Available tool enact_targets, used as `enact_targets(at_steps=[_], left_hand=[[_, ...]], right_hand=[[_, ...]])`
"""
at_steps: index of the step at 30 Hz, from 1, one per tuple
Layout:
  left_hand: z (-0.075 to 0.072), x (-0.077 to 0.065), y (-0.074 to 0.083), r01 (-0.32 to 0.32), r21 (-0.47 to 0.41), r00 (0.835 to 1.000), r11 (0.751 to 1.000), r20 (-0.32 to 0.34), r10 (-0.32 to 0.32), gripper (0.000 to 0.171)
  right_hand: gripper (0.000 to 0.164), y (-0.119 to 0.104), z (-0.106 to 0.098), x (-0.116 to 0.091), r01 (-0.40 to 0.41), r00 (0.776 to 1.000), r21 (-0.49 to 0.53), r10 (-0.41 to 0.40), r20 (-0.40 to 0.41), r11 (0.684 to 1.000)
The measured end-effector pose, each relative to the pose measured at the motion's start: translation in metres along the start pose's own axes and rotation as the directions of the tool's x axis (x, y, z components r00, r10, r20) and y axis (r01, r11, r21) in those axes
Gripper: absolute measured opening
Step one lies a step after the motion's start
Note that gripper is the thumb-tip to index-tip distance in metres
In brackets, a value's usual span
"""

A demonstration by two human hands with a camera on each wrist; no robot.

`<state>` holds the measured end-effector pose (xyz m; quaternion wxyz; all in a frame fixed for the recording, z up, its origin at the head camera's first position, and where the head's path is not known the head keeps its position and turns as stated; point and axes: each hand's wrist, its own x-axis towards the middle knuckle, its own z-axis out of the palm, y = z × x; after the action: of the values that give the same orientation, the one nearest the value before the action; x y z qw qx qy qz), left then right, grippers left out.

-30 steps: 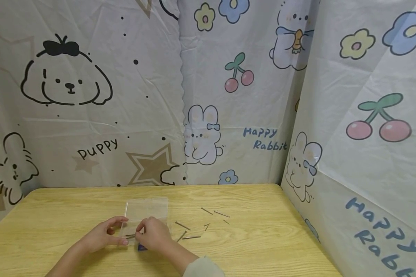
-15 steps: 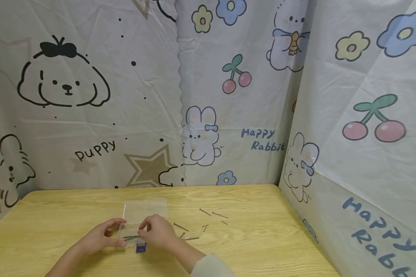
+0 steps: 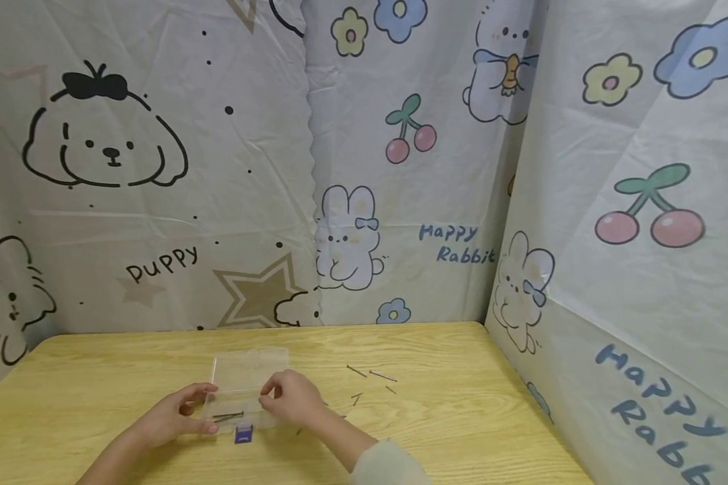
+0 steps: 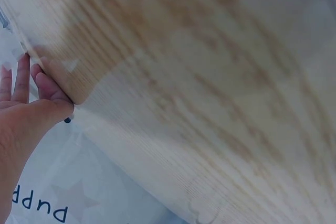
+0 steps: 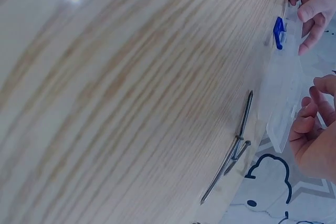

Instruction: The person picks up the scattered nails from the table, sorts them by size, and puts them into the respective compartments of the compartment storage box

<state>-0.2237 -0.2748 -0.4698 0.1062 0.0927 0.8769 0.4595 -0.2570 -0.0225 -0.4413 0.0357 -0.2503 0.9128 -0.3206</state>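
Observation:
A clear plastic box (image 3: 255,414) lies on the table with its transparent lid (image 3: 236,372) folded back. Two or more dark nails (image 3: 228,417) lie together in its left part, and a purple-blue latch (image 3: 243,434) hangs at the near side. My left hand (image 3: 172,417) grips the box's left end between thumb and fingers. Over the right end of the box is my right hand (image 3: 294,401), its fingers loosely curled. The right wrist view shows nothing between the fingers of that right hand (image 5: 315,135), beside the box.
Several loose nails, among them a long nail (image 3: 382,375) and a small nail (image 3: 391,389), are scattered on the wooden table (image 3: 449,424) right of the box. The right forearm partly hides others. Printed cloth (image 3: 249,168) hangs behind and at the right.
My right hand has moved right, from the left part of the box to its right end, leaving the nails and the latch uncovered. My left hand keeps its grip on the box.

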Motion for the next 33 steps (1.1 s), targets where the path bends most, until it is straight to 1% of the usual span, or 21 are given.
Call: enact_targets(at_steps=[7, 13, 15, 20, 23, 24, 26, 33], left_hand=[[-0.001, 0.0, -0.001, -0.018, 0.007, 1.0, 1.0, 0.007, 0.018, 0.073], [-0.001, -0.001, 0.001, 0.006, 0.011, 1.0, 1.0, 0.002, -0.006, 0.075], [-0.001, -0.001, 0.001, 0.002, 0.008, 1.0, 1.0, 0.005, -0.003, 0.075], [-0.001, 0.001, -0.001, -0.011, 0.028, 1.0, 1.0, 0.015, 0.011, 0.074], [-0.002, 0.001, 0.001, -0.002, 0.035, 1.0, 0.999, 0.007, 0.002, 0.074], [-0.002, 0.0, 0.001, -0.005, 0.021, 1.0, 1.0, 0.007, 0.005, 0.074], [-0.002, 0.0, 0.002, -0.01, 0.028, 1.0, 1.0, 0.008, 0.01, 0.073], [-0.002, 0.0, 0.001, -0.032, 0.032, 0.999, 0.999, 0.012, 0.032, 0.072]], right_hand=[[0.01, 0.01, -0.009, -0.003, 0.012, 1.0, 0.027, -0.011, -0.014, 1.0], [0.012, 0.023, -0.016, -0.003, 0.024, 0.999, 0.013, -0.023, -0.044, 1.0], [0.013, 0.027, -0.018, -0.004, 0.023, 0.998, 0.013, -0.023, -0.052, 1.0], [0.012, 0.037, -0.026, -0.008, 0.005, 0.997, 0.018, -0.004, -0.071, 1.0], [0.012, 0.043, -0.032, -0.01, -0.001, 0.997, 0.024, 0.003, -0.082, 1.0], [0.012, 0.045, -0.034, -0.011, -0.005, 0.996, 0.03, 0.008, -0.084, 1.0], [0.013, 0.05, -0.037, -0.012, -0.014, 0.996, 0.042, 0.018, -0.091, 0.999], [0.012, 0.073, -0.047, -0.017, -0.084, 0.989, 0.091, 0.094, -0.114, 0.992]])
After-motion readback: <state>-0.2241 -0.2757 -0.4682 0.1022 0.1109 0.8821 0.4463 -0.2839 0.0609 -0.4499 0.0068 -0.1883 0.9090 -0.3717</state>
